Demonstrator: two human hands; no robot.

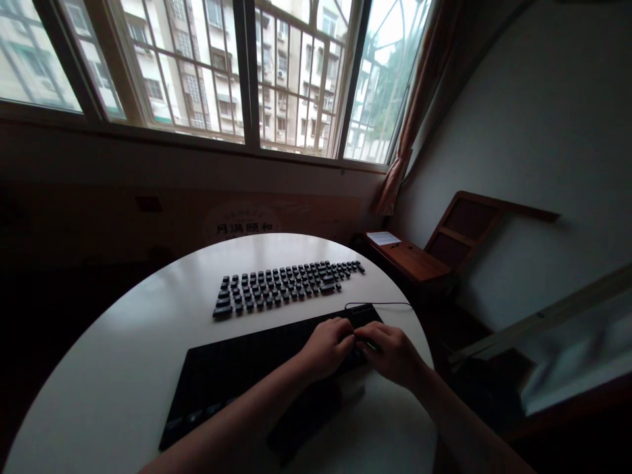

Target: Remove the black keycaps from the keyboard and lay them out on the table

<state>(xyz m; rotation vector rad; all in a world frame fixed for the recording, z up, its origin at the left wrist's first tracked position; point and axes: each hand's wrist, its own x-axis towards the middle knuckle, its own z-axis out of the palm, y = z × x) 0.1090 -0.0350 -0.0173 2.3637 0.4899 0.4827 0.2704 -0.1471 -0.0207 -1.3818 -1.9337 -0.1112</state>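
Note:
A black keyboard [237, 368] lies at a slant on the round white table, most of its face dark and bare, with a few keys faintly visible along the near edge. My left hand [328, 342] is over its right part, fingers curled and closed, the tips hidden behind the knuckles. Close against it, my right hand [392, 349] is closed in a pinch around a small dark thing with a pale greenish edge, too hidden to name. Beyond the keyboard, loose black keycaps [276, 288] are laid out in rows in keyboard order.
A thin cable [380, 303] runs from the keyboard's back to the right table edge [425, 329]. Under my left forearm is a dark long shape [311, 411], unclear in the shade. A wooden chair [419, 257] with a paper [384, 238] stands beyond the table, near the barred window.

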